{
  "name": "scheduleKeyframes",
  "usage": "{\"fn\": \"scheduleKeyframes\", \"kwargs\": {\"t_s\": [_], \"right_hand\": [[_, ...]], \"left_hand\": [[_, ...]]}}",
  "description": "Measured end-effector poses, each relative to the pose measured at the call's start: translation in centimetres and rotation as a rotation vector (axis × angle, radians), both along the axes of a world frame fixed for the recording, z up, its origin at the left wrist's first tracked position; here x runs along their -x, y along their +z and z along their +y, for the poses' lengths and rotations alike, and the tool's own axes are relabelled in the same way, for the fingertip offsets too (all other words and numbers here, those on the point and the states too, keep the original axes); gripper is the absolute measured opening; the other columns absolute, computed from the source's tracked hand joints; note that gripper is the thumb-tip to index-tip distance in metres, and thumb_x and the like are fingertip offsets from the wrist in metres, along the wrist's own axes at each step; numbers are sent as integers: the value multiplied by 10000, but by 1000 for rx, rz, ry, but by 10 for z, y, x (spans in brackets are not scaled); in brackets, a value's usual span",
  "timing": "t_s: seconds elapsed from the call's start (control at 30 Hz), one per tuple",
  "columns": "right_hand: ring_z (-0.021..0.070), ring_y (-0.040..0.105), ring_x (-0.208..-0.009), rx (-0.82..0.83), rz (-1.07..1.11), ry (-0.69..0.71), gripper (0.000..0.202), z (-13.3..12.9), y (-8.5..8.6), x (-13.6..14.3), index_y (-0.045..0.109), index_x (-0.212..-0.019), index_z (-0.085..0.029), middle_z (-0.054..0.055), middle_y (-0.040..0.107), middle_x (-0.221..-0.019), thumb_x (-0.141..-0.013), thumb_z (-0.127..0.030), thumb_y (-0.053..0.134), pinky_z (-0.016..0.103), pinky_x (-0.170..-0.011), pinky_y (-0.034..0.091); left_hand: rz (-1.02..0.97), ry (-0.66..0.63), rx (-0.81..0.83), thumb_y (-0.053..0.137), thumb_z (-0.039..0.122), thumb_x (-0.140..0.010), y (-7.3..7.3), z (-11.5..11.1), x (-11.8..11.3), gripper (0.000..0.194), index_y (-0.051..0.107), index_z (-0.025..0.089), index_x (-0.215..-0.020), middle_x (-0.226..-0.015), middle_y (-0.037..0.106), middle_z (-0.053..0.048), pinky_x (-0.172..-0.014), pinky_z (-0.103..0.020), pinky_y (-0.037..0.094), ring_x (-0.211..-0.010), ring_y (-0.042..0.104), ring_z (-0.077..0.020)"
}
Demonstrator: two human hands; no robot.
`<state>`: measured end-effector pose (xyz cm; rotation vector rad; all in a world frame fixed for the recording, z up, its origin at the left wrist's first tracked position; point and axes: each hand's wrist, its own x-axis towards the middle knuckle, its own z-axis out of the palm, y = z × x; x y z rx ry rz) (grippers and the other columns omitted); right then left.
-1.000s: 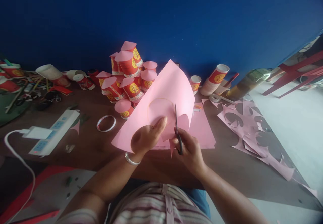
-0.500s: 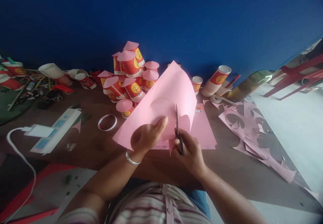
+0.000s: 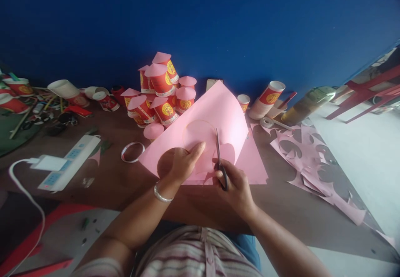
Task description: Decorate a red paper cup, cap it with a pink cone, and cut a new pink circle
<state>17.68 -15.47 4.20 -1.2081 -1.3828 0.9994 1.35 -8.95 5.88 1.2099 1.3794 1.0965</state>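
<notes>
A large sheet of pink paper (image 3: 215, 106) is held up off the table, with a round hole cut at its left and a circle outlined near its middle. My left hand (image 3: 184, 162) grips the sheet beside that hole, thumb on top and the other fingers hidden beneath. In my right hand (image 3: 236, 185) is a pair of scissors (image 3: 218, 148), blades pointing away from me along the right side of the outlined circle. The blades look nearly closed. More pink sheets (image 3: 254, 160) lie flat underneath.
Red paper cups with pink cone tops (image 3: 162, 81) are stacked at the back. Pink offcuts (image 3: 309, 156) cover the right side, near a bottle (image 3: 308, 104) and a tape roll (image 3: 266, 122). A power strip (image 3: 70, 162) and a white ring (image 3: 132, 152) are on the left.
The pink sheet has turned and tilted slightly, its right side shifting to the right and its top corner lower. A phone behind it shows more. Both hands keep their hold.
</notes>
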Motion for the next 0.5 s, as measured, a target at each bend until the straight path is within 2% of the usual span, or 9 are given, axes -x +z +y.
{"fn": "scheduleKeyframes", "kwargs": {"t_s": [0.17, 0.37, 0.5], "right_hand": [[131, 637, -577, 8, -4, -9, 221, 1, -1, 0, 728, -1112, -184, -9, 674, -684, -960, -311, 630, 217, -534, 542], [127, 615, -567, 7, -3, 1, 246, 2, -1, 0, 740, -1127, -186, -14, 649, -667, -978, -347, 630, 223, -530, 533], [122, 586, -553, 4, 9, 9, 264, 3, -1, -1, 742, -1115, -178, -20, 622, -644, -988, -385, 638, 225, -525, 515]], "left_hand": [[-59, 18, -6, 784, 571, -779, -1, 2, 0, 688, 241, 230, -531, -568, 191, 45, -452, -262, 173, -519, 237, -72], [-105, -29, 17, 810, 552, -725, 11, 5, -1, 689, 230, 233, -536, -568, 178, 57, -470, -255, 173, -539, 203, -61], [-137, -23, 36, 861, 498, -681, 10, 10, 3, 701, 231, 229, -529, -551, 190, 67, -470, -248, 166, -532, 214, -54]]}}
